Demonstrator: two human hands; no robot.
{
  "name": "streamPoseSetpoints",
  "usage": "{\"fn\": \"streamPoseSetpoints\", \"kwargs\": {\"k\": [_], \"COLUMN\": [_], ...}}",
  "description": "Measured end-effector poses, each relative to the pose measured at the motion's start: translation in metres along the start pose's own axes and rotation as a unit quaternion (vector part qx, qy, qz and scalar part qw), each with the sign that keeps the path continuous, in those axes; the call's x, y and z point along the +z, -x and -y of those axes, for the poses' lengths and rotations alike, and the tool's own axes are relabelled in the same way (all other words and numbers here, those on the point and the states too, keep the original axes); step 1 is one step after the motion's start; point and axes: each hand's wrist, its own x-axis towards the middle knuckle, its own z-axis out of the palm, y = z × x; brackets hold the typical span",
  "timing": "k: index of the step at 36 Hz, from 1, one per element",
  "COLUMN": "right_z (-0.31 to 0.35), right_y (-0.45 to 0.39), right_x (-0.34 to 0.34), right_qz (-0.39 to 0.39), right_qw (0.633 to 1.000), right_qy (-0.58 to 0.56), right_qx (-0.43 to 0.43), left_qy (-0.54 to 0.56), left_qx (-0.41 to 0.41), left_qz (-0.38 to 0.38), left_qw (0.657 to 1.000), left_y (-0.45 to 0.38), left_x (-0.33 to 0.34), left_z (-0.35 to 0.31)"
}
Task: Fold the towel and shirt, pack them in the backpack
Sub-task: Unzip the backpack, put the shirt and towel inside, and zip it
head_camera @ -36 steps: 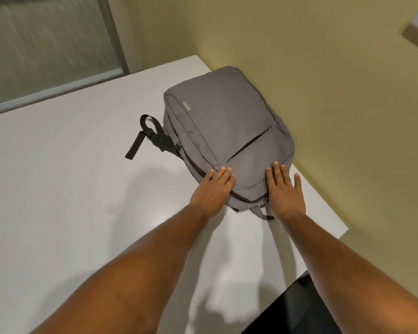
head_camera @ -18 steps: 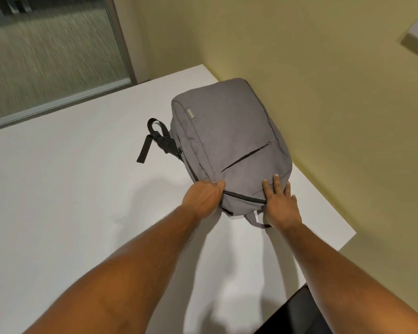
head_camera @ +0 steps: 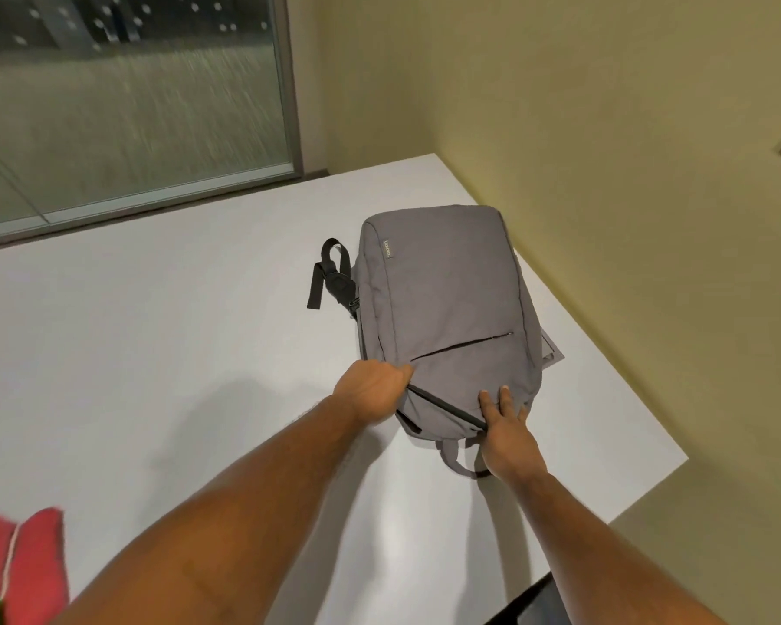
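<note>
white table (head_camera: 154, 354): grey backpack (head_camera: 447, 309) flat, red cloth (head_camera: 32, 566) near edge.

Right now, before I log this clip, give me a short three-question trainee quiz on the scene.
1. True or false: the backpack lies flat on the white table.
2. Which hand grips the backpack's near corner by the zipper: A) left hand B) right hand?
3. Fill in: the right hand's fingers lie ____ on the fabric.

Key: 1 true; 2 A; 3 straight.

White table (head_camera: 154, 354) — yellow wall (head_camera: 605, 128), frosted window (head_camera: 122, 106).
</note>
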Motion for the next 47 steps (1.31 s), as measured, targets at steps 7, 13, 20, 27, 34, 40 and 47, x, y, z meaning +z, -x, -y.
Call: {"fn": "streamPoseSetpoints", "kwargs": {"k": [7,13,20,27,34,40,47], "right_z": [0.034,0.071,0.124,0.177,0.217,0.236,0.247], "right_y": [0.036,0.064,0.100,0.138,0.174,0.200,0.228], "right_x": [0.031,0.057,0.085,0.106,0.119,0.133,0.139], "right_qz": [0.007,0.021,0.034,0.046,0.064,0.073,0.079], "right_qw": [1.000,0.998,0.996,0.993,0.988,0.981,0.976], "right_qy": [-0.003,0.007,0.018,0.040,0.072,0.110,0.136], "right_qx": [-0.028,-0.052,-0.081,-0.104,-0.123,-0.142,-0.150], "left_qy": [0.049,0.068,0.086,0.107,0.128,0.140,0.145], "left_qx": [-0.032,-0.054,-0.088,-0.123,-0.153,-0.185,-0.204], "left_qz": [-0.001,-0.021,-0.043,-0.062,-0.084,-0.075,-0.081], "left_qw": [0.998,0.996,0.991,0.985,0.976,0.970,0.965], "left_y": [0.067,0.129,0.201,0.268,0.327,0.368,0.400], "left_x": [0.019,0.034,0.061,0.094,0.126,0.143,0.157], "left_z": [0.018,0.038,0.067,0.094,0.109,0.112,0.104]}}
